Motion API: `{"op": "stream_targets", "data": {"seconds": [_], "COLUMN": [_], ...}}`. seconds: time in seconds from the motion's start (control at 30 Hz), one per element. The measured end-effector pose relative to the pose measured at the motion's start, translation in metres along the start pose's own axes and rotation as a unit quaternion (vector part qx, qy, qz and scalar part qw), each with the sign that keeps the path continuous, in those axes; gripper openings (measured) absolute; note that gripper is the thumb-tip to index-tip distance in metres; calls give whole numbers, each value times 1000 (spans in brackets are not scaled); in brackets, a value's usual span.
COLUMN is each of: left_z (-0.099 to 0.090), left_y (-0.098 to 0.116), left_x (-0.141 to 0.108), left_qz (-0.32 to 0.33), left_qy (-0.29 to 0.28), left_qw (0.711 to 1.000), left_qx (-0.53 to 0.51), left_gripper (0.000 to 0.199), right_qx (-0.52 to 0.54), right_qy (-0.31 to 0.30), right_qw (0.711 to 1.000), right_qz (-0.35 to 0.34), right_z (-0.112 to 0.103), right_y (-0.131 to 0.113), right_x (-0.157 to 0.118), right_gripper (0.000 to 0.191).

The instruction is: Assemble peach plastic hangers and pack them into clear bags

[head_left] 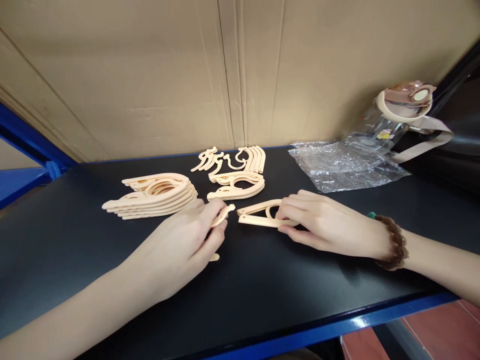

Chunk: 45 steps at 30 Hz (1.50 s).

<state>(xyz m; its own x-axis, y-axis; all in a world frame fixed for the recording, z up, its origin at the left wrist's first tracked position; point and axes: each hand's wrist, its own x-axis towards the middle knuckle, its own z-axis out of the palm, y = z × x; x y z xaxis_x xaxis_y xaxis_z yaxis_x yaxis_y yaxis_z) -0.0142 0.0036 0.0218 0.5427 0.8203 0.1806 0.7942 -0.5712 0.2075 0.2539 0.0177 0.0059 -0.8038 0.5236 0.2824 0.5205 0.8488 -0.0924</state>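
Between the fingertips of my left hand (187,235) is a small curved beige plastic hanger piece (223,216), its knobbed end pointing right. My right hand (318,220) is closed round a folding hanger (258,220), whose two arms point left towards that piece without touching it. The hanger's far end is hidden by my fingers. Just below my left hand, the tip of another beige piece (214,257) shows; the rest is covered. A stack of beige folded hangers (157,200) lies beyond my left hand, and a smaller stack (240,185) sits ahead.
Several loose curved pieces (208,159) and slim hanger arms (257,159) lie near the cardboard wall (150,75). Clear plastic bags (345,165) are spread at the right, beside a strapped bottle (397,112). A blue metal edge (337,325) borders the black tabletop (281,300).
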Motion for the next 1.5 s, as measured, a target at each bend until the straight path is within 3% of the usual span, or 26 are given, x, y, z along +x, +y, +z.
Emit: {"op": "stream_targets", "data": {"seconds": [0.13, 0.3, 0.73, 0.87, 1.03, 1.23, 1.5], "left_z": [4, 6, 2, 6, 14, 18, 18], "left_y": [3, 9, 6, 4, -4, -7, -12], "left_x": [-1, -2, 2, 0, -1, 0, 2], "left_qz": [0, -5, 16, 73, 136, 121, 96], "left_qy": [-43, -90, -112, -92, -16, -5, -32], "left_qw": [999, 996, 992, 993, 990, 993, 994], "left_qx": [-7, -12, -59, -19, 20, 5, -31], "left_gripper": [35, 31, 30, 29, 35, 39, 53], "right_qx": [28, 76, 104, 98, 63, -8, -51], "right_qy": [0, -7, -46, -38, -11, 35, 41], "right_qw": [1000, 997, 993, 994, 997, 997, 994], "right_qz": [9, 18, -3, -13, -47, -75, -83], "right_z": [0, -1, -7, -6, -5, -2, 0], "right_y": [0, -1, -2, -3, -8, -12, -9], "right_x": [0, -1, -2, -2, -1, -2, -2], "right_gripper": [18, 15, 9, 9, 11, 15, 18]}}
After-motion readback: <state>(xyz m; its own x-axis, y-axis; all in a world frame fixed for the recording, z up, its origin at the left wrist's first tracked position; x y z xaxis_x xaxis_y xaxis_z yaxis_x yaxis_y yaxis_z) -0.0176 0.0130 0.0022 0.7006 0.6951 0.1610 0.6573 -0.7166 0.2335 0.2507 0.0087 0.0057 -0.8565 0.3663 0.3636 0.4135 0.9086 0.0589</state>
